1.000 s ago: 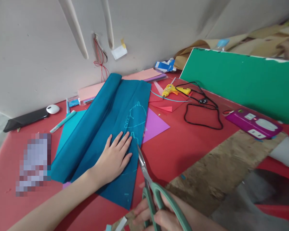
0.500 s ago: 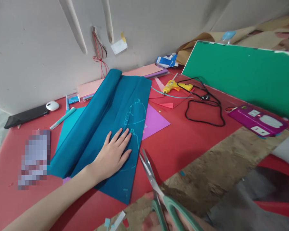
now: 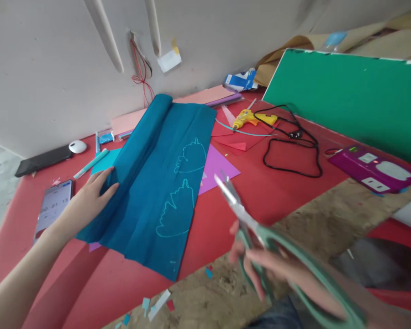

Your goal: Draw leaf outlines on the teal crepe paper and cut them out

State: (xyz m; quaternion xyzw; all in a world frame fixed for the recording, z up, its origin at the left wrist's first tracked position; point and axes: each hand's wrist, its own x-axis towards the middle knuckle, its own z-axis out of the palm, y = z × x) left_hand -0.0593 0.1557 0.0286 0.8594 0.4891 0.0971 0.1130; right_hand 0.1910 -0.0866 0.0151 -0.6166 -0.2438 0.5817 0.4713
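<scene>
Left hand [image 3: 92, 196] on rolled side of smooth blue sheet [image 3: 144, 196]; whether gripping, cannot tell. Sheet lies on red tabletop [image 3: 281, 201], bearing 2 scalloped outlines [image 3: 176, 212]. Right hand [image 3: 277, 265] grips green-handled metal scissors [image 3: 241, 212], blades slightly parted.

- A phone [image 3: 54, 205] at the left, its lit screen facing up
- A black case [image 3: 44, 161] above it in the frame, with a white oval object [image 3: 77, 146] at its right end
- Red string [image 3: 143, 82] against the pale wall [image 3: 55, 68], upper left of centre
- A yellow glue gun [image 3: 260, 119] and a black cord [image 3: 295, 134], right of centre
- A green board [image 3: 349, 93], upper right
- A purple socket box [image 3: 354, 166], right side
- Paper scraps [image 3: 159, 305], bottom, left of centre
</scene>
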